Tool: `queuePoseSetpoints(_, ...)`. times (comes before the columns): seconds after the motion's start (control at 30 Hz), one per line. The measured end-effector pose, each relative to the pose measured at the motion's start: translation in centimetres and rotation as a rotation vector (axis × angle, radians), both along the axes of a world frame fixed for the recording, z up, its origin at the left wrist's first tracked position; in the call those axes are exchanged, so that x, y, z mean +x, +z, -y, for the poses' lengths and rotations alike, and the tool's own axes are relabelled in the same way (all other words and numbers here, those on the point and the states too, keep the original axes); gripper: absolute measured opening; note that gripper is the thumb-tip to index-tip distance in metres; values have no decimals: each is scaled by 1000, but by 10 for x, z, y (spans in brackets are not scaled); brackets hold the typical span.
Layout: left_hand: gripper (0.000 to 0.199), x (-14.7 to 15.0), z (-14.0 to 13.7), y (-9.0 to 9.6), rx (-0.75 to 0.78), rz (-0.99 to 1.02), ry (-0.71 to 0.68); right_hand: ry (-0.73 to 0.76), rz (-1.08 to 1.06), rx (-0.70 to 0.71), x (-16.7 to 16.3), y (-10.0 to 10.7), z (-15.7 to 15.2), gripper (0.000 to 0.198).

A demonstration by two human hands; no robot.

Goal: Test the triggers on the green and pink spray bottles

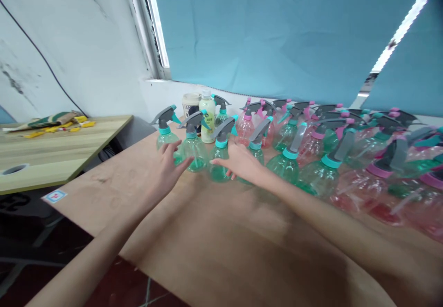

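My left hand is open, thumb and fingers spread, in front of the two leftmost green spray bottles. Its fingertips overlap the bottles in view; contact is hard to tell. My right hand reaches between a third green spray bottle and another green spray bottle. The right thumb stretches left across the third bottle's front, apart from the partly curled fingers, and appears close to or touching it. Each bottle has a grey trigger head and turquoise collar, and stands upright.
Rows of green and pink spray bottles fill the right side of the wooden table. Behind the left bottles stand a labelled bottle with a white cap and a pale jar. Yellow-handled tools lie on another table at left.
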State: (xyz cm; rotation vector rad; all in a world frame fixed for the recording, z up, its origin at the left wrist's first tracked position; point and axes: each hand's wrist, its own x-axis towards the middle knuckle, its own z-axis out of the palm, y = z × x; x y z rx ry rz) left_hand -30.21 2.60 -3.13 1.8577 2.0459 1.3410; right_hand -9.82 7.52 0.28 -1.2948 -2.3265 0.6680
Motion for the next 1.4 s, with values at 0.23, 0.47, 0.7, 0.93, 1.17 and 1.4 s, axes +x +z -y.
queuePoseSetpoints(0.23, 56, 39, 59, 22, -103, 118, -171, -5, 146, 201, 16, 1, 55, 55)
queuePoseSetpoints(0.47, 60, 81, 68, 30, -134, 174, -495, 43, 203, 345, 45, -11, 109, 57)
queuePoseSetpoints(0.7, 44, 133, 73, 35, -148, 359, -646, 85, 226, 417, 74, -15, 132, 58)
queuePoseSetpoints(0.93, 31, 167, 70, 26, -110, 300, -660, 34, 222, 435, 108, -26, 135, 66)
queuePoseSetpoints(1.17, 34, 207, 59, 18, -56, 278, -689, 61, 3, 526, 159, -51, 122, 68)
queuePoseSetpoints(1.4, 36, 245, 39, 21, -105, 303, -734, 117, 83, 410, 249, -101, 104, 62)
